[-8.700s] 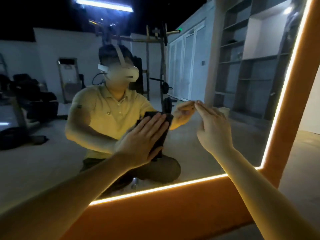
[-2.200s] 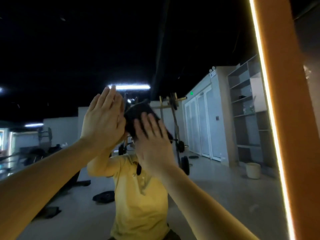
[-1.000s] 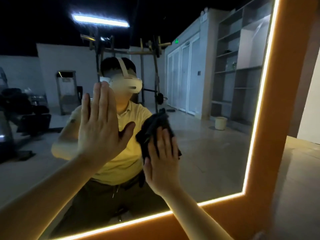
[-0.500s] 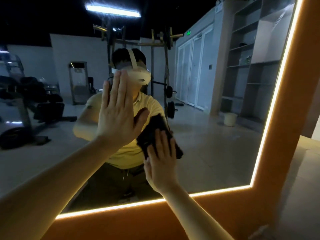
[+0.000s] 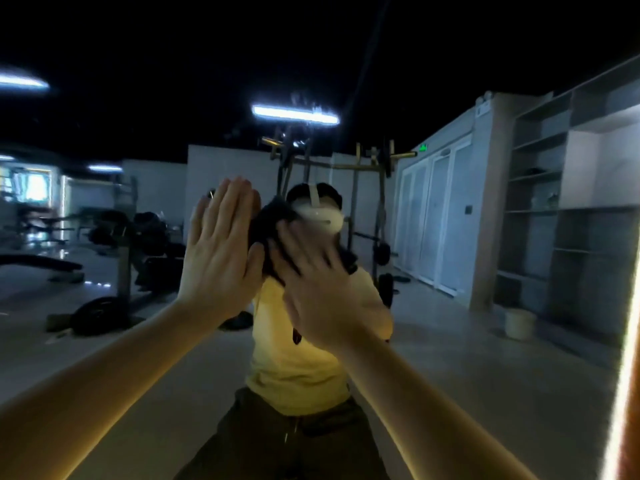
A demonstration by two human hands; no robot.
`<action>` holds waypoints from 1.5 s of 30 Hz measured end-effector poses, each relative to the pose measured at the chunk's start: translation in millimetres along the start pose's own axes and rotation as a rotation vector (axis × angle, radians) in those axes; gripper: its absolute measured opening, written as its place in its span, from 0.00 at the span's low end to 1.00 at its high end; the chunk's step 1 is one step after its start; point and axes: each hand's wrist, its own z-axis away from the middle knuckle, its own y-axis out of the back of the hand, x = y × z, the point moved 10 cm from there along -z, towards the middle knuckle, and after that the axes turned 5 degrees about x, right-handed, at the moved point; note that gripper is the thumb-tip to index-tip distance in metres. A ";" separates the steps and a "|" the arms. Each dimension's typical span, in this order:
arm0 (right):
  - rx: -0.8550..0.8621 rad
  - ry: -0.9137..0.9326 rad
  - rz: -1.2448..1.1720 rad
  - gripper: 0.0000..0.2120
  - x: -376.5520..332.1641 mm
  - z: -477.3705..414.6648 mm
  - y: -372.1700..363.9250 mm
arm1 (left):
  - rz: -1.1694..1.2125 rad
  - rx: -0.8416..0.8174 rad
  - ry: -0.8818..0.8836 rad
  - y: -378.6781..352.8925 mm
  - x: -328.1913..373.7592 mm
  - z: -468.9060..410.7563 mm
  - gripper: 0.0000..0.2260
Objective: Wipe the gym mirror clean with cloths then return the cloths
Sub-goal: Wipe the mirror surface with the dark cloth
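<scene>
- While both forearms reach up from the bottom edge, the left hand [image 5: 221, 247] is nearest, flat and holding nothing, fingers straight and together, palm toward the mirror [image 5: 467, 375].
- Just beside it, the blurred right hand [image 5: 317, 289] presses a dark cloth [image 5: 268, 225] to the glass with spread, straight fingers.
- A glowing strip [image 5: 623, 393] runs down the mirror's right edge.
- Reflected in the glass are a yellow shirt [image 5: 294, 358], a weight rack [image 5: 367, 188], a pale bucket [image 5: 518, 323] and shelves [image 5: 533, 220].
</scene>
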 end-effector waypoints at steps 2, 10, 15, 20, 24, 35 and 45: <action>-0.112 0.347 0.026 0.29 -27.8 5.6 -12.2 | -0.059 -0.051 -0.004 4.4 -15.6 -12.0 0.35; 0.217 -0.588 0.180 0.32 188.0 -145.3 80.2 | -0.190 -0.056 0.013 21.3 -61.7 -42.2 0.40; 0.190 -0.005 0.159 0.30 15.3 -161.1 19.5 | -0.133 0.087 0.162 45.9 -83.1 -64.1 0.35; -0.039 0.361 0.177 0.30 -13.2 -128.7 -4.1 | -0.170 -0.015 0.232 35.3 -107.1 -61.3 0.31; 0.122 -0.249 0.248 0.32 126.8 -191.8 51.4 | -0.206 -0.079 0.161 29.2 -108.2 -57.4 0.34; 0.070 0.115 0.029 0.29 -77.2 -231.4 -13.2 | 0.043 0.097 0.239 94.2 -151.6 -56.9 0.25; -0.120 0.243 -0.113 0.18 -82.1 -22.7 -10.1 | 0.267 -0.014 0.241 89.8 -99.1 5.5 0.20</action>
